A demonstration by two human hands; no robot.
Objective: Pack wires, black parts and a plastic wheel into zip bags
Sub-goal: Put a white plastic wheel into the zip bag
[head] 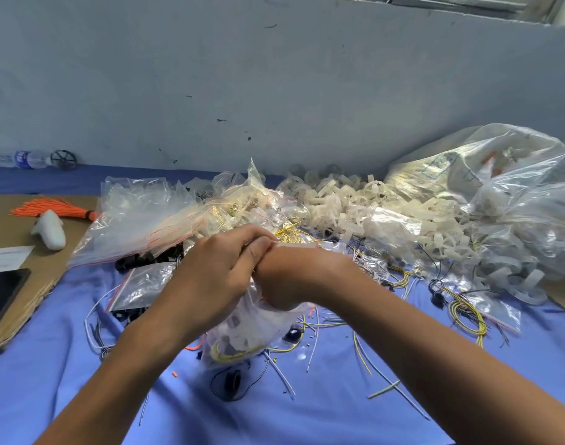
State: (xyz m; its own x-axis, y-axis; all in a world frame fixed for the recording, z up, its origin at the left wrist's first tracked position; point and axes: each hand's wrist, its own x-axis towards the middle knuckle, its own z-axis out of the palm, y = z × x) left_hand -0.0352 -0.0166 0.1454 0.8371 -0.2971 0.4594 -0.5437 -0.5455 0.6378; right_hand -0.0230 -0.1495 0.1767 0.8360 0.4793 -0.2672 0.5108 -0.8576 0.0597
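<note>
Both hands meet at the centre of the frame above a blue-covered surface (82, 364). The left hand (223, 271) has its fingers (255, 248) tightly curled and pinches the top of a clear zip bag (242, 335). The right hand (294, 277) lies against the left, with the back of the hand toward the camera. Its fingers are hidden, so it cannot be told whether they grip, though bag film bunches out beneath the palm. The zip bag hangs below the two hands, just under frame centre, with its lower end at the surface. It holds yellow wires (233, 354) coiled at the bottom and pale pieces above them, too blurred to identify.

Black parts (136, 261) lie left of the hands, at the edge of a stack of empty bags (136, 220). A small flat bag (146, 284) lies just below them. A black ring part (233, 380) with a thin lead sits under the held bag. Loose wires (467, 316) are scattered across the lower right. A heap of white plastic wheels (371, 213) fills the area right of centre and runs into a large clear sack (499, 187) at the right edge.

At the left edge, a cardboard sheet (4, 226) carries an orange wire bundle (56, 207), a white moulded object (49, 234), a paper (4, 256) and a dark screen (1, 300). A water bottle (27, 159) and a dark wheel (63, 159) lie against the wall at upper left.
</note>
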